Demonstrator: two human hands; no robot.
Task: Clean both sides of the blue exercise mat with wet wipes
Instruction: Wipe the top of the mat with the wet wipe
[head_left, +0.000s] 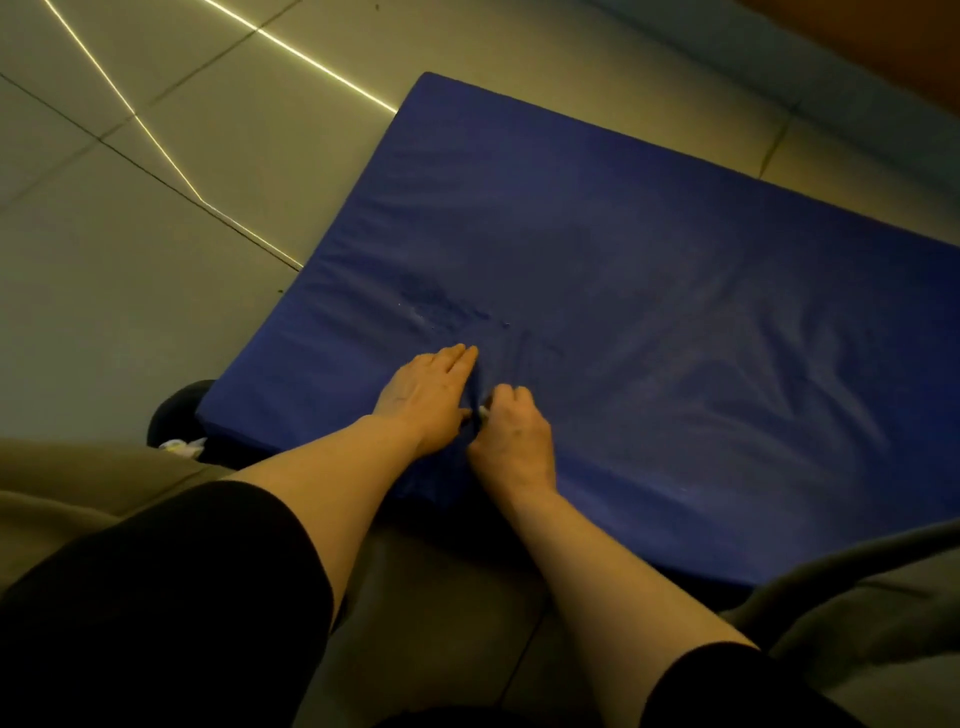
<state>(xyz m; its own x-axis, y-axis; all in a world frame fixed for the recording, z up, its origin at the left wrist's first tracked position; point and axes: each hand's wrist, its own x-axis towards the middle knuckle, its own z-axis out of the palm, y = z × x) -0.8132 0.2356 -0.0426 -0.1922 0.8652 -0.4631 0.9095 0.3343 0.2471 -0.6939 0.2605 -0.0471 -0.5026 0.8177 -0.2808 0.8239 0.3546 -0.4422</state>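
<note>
I see the blue mat (649, 312) flat on the tiled floor, cover wrinkled, damp streaks near its middle; a wipe (483, 413) barely shows, mostly hidden.

Wipe (483, 413) mostly hidden inside right hand (511, 441).

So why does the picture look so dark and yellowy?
Head view: the light is dim and warm, so the floor looks yellow-green; bright glare lines streak across its tiles; the mat shows soft sheen on its wrinkles; both hands look slightly blurry.

One blue mat (623, 291), two hands, left (431, 397) and right (511, 441)
</note>
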